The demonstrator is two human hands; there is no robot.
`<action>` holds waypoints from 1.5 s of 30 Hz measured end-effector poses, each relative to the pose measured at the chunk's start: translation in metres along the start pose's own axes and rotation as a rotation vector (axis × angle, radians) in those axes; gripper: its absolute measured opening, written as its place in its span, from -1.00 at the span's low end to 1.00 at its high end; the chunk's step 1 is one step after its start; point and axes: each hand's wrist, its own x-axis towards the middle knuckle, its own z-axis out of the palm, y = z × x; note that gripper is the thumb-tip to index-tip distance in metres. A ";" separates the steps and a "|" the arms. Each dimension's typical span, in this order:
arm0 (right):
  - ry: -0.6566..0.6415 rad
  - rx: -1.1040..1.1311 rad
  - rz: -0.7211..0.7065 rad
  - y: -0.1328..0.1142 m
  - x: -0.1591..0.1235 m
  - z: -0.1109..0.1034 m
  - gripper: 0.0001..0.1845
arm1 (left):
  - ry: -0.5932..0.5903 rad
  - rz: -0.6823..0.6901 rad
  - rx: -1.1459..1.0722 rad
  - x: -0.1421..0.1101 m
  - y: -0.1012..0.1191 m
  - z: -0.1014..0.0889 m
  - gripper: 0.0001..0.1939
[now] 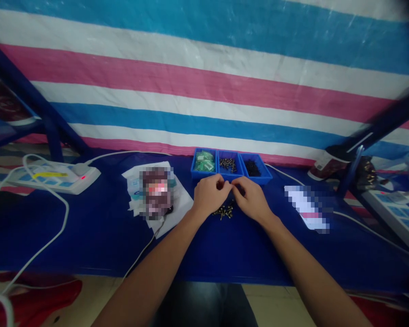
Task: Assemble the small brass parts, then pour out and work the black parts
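Both hands meet over the blue table, just in front of three small blue bins. My left hand [209, 193] is closed, thumb and forefinger pinched together. Against its fingertips, my right hand [252, 197] also pinches; whatever lies between them is too small to make out. Below the hands is a loose pile of small brass-coloured metal parts [226, 211], partly covered by the fingers. The left bin [193, 173] holds green-and-white pieces [204, 162], the middle bin more small metal parts [227, 164], and the right bin small black parts [251, 168].
White papers lie to the left under a blurred-out device [157, 193] with a cable. A power strip [85, 179] and loose white cords are farther left. At right are a blurred phone-like object [305, 206], a dark cup [327, 163] and another power strip [391, 218]. Striped sheeting [204, 81] hangs behind.
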 end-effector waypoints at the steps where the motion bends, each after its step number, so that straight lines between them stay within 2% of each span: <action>1: -0.028 0.009 0.037 0.001 0.000 0.000 -0.78 | 0.025 -0.011 -0.016 0.001 -0.001 -0.001 -0.75; 4: -0.073 0.138 0.177 0.004 0.000 0.003 -0.66 | 0.111 -0.049 -0.080 0.004 -0.004 -0.002 -0.70; 6: 0.006 0.234 0.271 0.008 0.001 0.005 -0.72 | 0.160 -0.070 -0.121 0.006 -0.007 -0.002 -0.71; 8: 0.099 0.245 0.349 0.014 0.002 0.005 -0.53 | 0.188 -0.082 -0.157 0.009 -0.010 -0.002 -0.73; 9: 0.105 0.214 0.373 0.016 0.003 0.004 -0.44 | 0.194 -0.085 -0.170 0.009 -0.011 -0.002 -0.74; 10: 0.077 0.166 0.381 0.019 0.003 0.002 -0.44 | 0.197 -0.086 -0.179 0.010 -0.012 -0.001 -0.75; 13: -0.147 0.018 0.319 0.025 0.002 -0.008 -0.72 | 0.194 -0.090 -0.185 0.010 -0.013 -0.001 -0.77; 16: -0.377 -0.039 0.184 0.030 -0.001 -0.016 -0.70 | 0.174 -0.085 -0.167 0.010 -0.014 -0.001 -0.76; 18: -0.445 -0.052 0.109 0.033 -0.002 -0.017 -0.69 | 0.161 -0.085 -0.149 0.010 -0.013 -0.001 -0.76; 21: -0.468 -0.070 0.059 0.037 -0.003 -0.016 -0.79 | 0.145 -0.094 -0.131 0.011 -0.013 -0.002 -0.76; 27: -0.426 -0.046 0.025 0.038 -0.001 -0.016 -0.85 | 0.103 -0.093 -0.131 0.010 -0.012 0.001 -0.75; 34: -0.203 0.071 0.030 0.029 0.002 -0.015 -0.76 | -0.023 0.038 -0.146 0.007 -0.013 0.005 -0.82; 39: -0.121 0.372 0.238 0.024 0.005 -0.011 -0.79 | -0.108 0.159 -0.109 0.005 -0.010 0.005 -0.88; 43: -0.115 0.682 0.373 0.018 0.008 -0.009 -0.80 | -0.124 0.266 -0.099 0.002 -0.005 0.005 -0.82; 45: -0.129 0.767 0.424 0.015 0.008 -0.009 -0.78 | -0.125 0.296 -0.099 0.001 -0.004 0.005 -0.84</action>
